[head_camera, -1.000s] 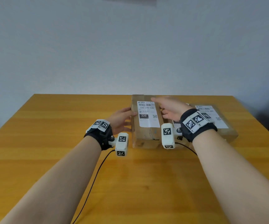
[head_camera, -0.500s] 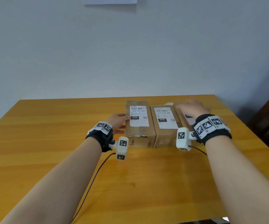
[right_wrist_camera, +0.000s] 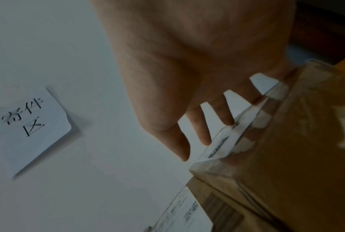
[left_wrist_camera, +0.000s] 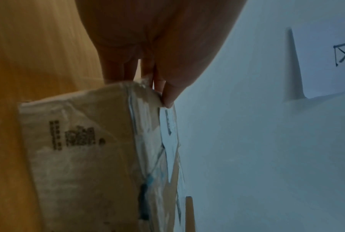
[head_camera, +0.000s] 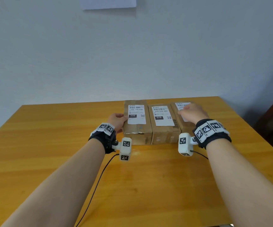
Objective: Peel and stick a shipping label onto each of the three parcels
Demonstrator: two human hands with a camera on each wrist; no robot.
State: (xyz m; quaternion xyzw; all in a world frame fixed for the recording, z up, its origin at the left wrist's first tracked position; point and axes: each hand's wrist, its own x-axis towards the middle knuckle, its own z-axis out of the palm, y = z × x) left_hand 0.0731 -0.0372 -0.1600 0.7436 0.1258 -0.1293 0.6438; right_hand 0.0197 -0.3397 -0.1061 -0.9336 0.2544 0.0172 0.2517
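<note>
Closed up since a second ago, the right parcel (head_camera: 187,127) now touches the middle parcel (head_camera: 163,136), long axes parallel, pointing away; right grip (head_camera: 192,113) rests flat, unclenched, on its label (head_camera: 181,104), left grip (head_camera: 117,120) presses straight-fingered against the left parcel (head_camera: 137,128).

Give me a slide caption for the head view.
Three labelled parcels in a row on the wooden table; left hand steadies the left parcel, right hand rests on the right parcel.

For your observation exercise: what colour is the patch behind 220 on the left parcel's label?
The 220 patch is black with white digits; head view shows it best.
</note>
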